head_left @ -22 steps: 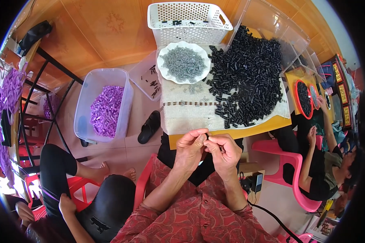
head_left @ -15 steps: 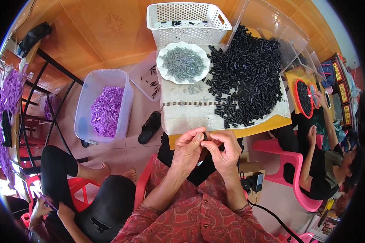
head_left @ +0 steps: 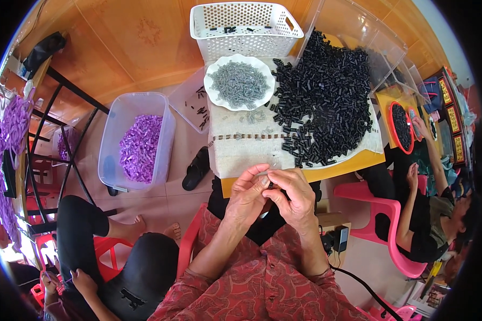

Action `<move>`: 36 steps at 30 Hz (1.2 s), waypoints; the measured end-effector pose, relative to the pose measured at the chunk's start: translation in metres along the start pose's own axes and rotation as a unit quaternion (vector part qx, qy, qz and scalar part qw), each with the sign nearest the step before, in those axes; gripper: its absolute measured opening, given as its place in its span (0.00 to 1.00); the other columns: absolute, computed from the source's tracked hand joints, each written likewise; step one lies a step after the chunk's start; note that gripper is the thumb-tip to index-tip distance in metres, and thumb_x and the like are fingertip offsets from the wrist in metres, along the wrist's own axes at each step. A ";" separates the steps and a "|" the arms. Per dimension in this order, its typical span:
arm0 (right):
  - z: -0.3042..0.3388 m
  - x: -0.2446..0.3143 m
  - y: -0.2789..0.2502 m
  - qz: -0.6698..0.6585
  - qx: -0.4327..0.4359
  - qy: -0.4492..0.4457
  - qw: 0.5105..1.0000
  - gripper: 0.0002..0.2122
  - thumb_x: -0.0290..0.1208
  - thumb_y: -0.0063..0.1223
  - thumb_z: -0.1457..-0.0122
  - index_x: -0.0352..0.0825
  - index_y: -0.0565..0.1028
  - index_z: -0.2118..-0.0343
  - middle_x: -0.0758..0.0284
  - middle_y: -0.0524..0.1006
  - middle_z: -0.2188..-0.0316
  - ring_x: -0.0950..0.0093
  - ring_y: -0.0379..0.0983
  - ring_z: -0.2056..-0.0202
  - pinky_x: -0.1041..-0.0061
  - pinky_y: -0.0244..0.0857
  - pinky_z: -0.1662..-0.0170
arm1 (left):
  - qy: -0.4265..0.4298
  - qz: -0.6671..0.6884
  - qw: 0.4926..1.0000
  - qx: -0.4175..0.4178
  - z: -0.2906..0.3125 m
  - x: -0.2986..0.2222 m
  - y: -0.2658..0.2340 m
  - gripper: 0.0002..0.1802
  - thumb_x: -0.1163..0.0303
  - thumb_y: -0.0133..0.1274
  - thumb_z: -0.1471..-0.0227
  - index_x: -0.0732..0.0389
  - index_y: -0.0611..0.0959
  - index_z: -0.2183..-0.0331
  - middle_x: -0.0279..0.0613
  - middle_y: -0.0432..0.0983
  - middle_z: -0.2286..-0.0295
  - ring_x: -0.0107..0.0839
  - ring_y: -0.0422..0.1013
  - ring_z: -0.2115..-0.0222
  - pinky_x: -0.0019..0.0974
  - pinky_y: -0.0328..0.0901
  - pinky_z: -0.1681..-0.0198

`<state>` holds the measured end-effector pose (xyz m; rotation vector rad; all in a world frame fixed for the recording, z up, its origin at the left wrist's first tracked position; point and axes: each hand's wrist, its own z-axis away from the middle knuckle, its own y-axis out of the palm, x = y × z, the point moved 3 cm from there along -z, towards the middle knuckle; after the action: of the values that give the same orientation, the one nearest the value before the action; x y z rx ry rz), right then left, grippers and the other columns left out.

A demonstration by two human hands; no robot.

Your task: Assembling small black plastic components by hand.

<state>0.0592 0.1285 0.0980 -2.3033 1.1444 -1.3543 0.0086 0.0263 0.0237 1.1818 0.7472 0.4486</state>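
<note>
My left hand (head_left: 245, 199) and my right hand (head_left: 294, 199) meet at the near edge of the table, fingertips pinched together. Between them is a small black tube-like piece (head_left: 270, 185), mostly covered by fingers. A pale, clear sliver shows at the upper fingertips, too small to make out. Beyond my hands, a heap of short black plastic pieces (head_left: 326, 96) spreads over a light cloth (head_left: 246, 155). Left of the heap, a white scalloped plate (head_left: 211, 92) holds a mound of small clear greyish pieces (head_left: 238, 84).
Behind the plate stands a white perforated basket (head_left: 246, 48). A clear bin (head_left: 106, 144) of purple pieces (head_left: 141, 147) and a black slipper (head_left: 197, 170) are on the floor at left. Co-workers sit on both sides; a red-rimmed tray (head_left: 393, 131) lies before the right one.
My right fingers have closed in over the black piece, hiding more of it, and a pale sliver now shows at the fingertips. The left co-worker's hands have shifted slightly.
</note>
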 end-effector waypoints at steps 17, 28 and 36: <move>0.003 -0.006 -0.005 -0.027 -0.005 0.032 0.999 0.20 0.23 0.69 0.59 0.30 0.76 0.60 0.63 0.78 0.68 0.70 0.73 0.71 0.76 0.69 0.69 | -0.036 -0.033 0.997 0.052 -0.002 0.004 -0.004 0.19 0.77 0.52 0.44 0.65 0.74 0.50 0.41 0.76 0.66 0.27 0.72 0.64 0.29 0.69 0.58; 0.002 -0.008 -0.007 -0.076 0.000 0.067 0.995 0.18 0.21 0.69 0.61 0.31 0.75 0.64 0.64 0.78 0.69 0.71 0.73 0.70 0.76 0.68 0.67 | -0.058 -0.018 0.996 0.063 -0.003 0.003 -0.003 0.20 0.78 0.52 0.44 0.66 0.74 0.49 0.39 0.75 0.64 0.28 0.72 0.61 0.30 0.69 0.56; 0.004 -0.011 -0.014 -0.055 -0.026 0.071 0.996 0.15 0.20 0.70 0.61 0.31 0.75 0.69 0.64 0.78 0.72 0.72 0.74 0.73 0.77 0.69 0.69 | -0.030 -0.183 0.970 0.159 0.000 -0.006 -0.002 0.31 0.80 0.58 0.49 0.62 0.70 0.44 0.35 0.74 0.60 0.24 0.70 0.58 0.27 0.66 0.54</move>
<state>0.0665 0.1451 0.0959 -2.3708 1.1191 -1.5698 0.0041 0.0219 0.0238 1.3110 0.9856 -0.0176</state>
